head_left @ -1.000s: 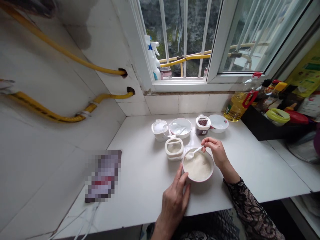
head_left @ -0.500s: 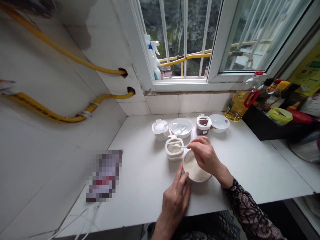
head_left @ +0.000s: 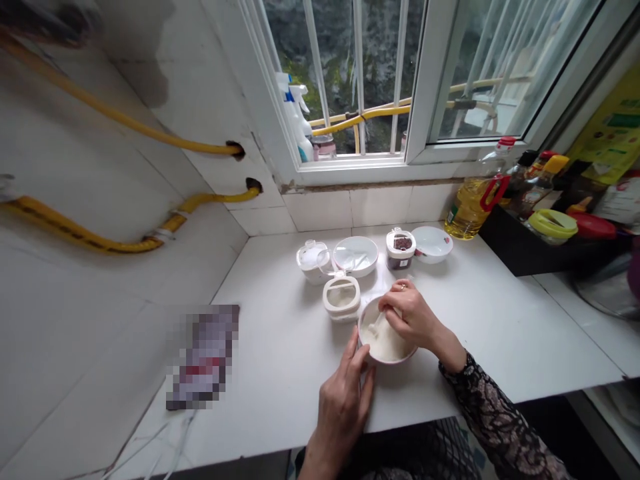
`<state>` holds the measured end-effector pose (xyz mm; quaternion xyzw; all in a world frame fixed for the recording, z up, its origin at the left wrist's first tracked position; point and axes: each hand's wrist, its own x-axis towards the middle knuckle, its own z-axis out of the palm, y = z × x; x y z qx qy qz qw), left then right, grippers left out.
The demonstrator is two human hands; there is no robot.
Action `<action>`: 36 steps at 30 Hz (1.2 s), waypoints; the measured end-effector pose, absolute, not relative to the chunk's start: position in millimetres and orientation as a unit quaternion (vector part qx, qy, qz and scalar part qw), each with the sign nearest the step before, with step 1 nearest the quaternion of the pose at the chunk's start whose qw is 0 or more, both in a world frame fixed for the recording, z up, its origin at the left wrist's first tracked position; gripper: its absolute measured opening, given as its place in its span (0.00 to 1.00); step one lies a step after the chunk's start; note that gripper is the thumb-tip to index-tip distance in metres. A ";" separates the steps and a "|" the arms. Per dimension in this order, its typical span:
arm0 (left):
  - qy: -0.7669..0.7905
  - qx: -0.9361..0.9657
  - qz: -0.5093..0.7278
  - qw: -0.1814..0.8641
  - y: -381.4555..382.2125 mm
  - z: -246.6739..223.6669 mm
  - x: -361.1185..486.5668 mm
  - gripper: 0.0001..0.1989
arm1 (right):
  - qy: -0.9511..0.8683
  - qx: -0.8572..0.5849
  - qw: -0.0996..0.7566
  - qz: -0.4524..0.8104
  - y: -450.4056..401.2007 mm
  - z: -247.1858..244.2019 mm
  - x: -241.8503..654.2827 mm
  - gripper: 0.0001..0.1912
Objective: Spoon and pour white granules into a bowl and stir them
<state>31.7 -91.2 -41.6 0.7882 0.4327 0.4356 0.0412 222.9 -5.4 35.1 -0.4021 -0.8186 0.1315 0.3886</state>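
Pinched in the fingers of my right hand (head_left: pixel 413 317) is a small white spoon (head_left: pixel 379 323). Its scoop end sits in the bowl (head_left: pixel 393 363), low over the fine white grains (head_left: pixel 390 345) inside. My left hand (head_left: pixel 344 399) grips the bowl's near left side, one finger at the rim. Just left of the bowl stands an open white container (head_left: pixel 342 315) with pale contents and a raised clear lid. Behind are a container of white powder (head_left: pixel 313 257), a container of dark red-brown bits (head_left: pixel 400 247) and two white bowls, one (head_left: pixel 356 270) oval-looking and one (head_left: pixel 433 247) with a red pattern.
An oil bottle (head_left: pixel 467 207) and a black rack (head_left: pixel 520 250) of bottles and jars stand at the right. On the left lies a blurred-out packet-like object (head_left: pixel 204 357) with pale cords near it. Yellow pipes (head_left: pixel 150 133) cross the left wall; a barred window is ahead.
My right hand has brought the spoon from the open white container back over the bowl, its scoop now at the grains. My left hand stays at the bowl. The view has shifted slightly.
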 end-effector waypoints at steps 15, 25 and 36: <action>0.437 0.784 0.438 0.053 -91.3 -48.3 31.4 0.20 | -0.529 -0.497 0.507 0.466 4.1 33.0 228.2 0.08; 0.433 0.782 0.445 0.057 -90.6 -52.9 29.7 0.20 | -0.494 -0.498 0.526 0.480 7.4 29.5 229.0 0.08; 0.426 0.790 0.438 0.050 -89.6 -48.7 29.9 0.19 | -0.455 -0.491 0.536 0.514 7.0 34.2 227.6 0.07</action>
